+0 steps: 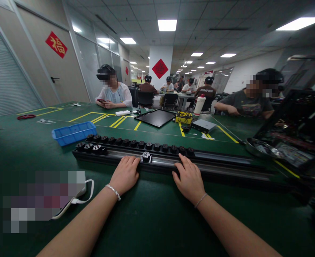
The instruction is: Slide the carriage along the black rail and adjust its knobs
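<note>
A long black track rail [216, 169] lies across the green table in front of me. One small black-and-silver plug module [146, 156] sits in its front channel. My left hand [125, 174] grips the rail's front edge just left of that module, fingers together over the top. To the module's right, my right hand [189, 178] holds the same edge, thumb in front and fingers spread across the top. Several black modules [133, 143] stand in a row along the back. A few with silver faces [88, 147] are grouped at the left end.
A blue plastic tray [74, 134] is behind the rail's left end. Farther back are a flat black panel [155, 117], a grey box [203, 125] and a bottle [199, 105]. A metal bowl [263, 148] is at right. A blurred device with a white cable [89, 192] lies front left. Two people sit across.
</note>
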`<state>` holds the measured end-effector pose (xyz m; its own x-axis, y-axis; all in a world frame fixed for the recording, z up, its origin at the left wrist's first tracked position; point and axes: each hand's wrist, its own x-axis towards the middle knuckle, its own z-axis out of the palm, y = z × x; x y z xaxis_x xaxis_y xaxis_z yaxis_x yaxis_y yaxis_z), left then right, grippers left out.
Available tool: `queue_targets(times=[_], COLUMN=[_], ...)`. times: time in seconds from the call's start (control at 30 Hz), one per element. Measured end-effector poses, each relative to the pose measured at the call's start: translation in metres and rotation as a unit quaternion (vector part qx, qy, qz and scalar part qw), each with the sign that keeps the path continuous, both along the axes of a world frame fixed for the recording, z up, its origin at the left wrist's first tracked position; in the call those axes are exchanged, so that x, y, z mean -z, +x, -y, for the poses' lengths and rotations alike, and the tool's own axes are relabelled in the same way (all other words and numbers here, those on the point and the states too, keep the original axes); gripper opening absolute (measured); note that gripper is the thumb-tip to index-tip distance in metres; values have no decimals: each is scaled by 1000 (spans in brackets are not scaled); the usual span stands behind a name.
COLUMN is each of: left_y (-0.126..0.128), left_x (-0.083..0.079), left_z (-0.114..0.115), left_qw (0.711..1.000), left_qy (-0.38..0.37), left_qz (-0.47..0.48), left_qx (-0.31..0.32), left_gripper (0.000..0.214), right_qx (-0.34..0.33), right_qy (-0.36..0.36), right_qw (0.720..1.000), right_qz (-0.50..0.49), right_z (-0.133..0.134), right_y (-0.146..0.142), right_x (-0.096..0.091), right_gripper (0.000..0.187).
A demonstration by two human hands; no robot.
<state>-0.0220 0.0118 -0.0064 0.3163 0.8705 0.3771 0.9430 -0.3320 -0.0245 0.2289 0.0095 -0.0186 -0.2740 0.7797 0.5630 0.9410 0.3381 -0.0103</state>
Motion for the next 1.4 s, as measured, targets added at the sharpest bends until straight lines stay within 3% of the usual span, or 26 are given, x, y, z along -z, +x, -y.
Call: queue_targets(times=[1.4], left_y=[0], left_x=[2], left_z=[-1], left_qw=[1000], left_qy=[-7], left_qz=[4], left_qx=[2], left_gripper=[49], right_qx=[-1], right_qy=[-35], right_qw=[999], right_qz=[28], right_z=[2], right_y=[-2], right_x=[-2], right_gripper=[21])
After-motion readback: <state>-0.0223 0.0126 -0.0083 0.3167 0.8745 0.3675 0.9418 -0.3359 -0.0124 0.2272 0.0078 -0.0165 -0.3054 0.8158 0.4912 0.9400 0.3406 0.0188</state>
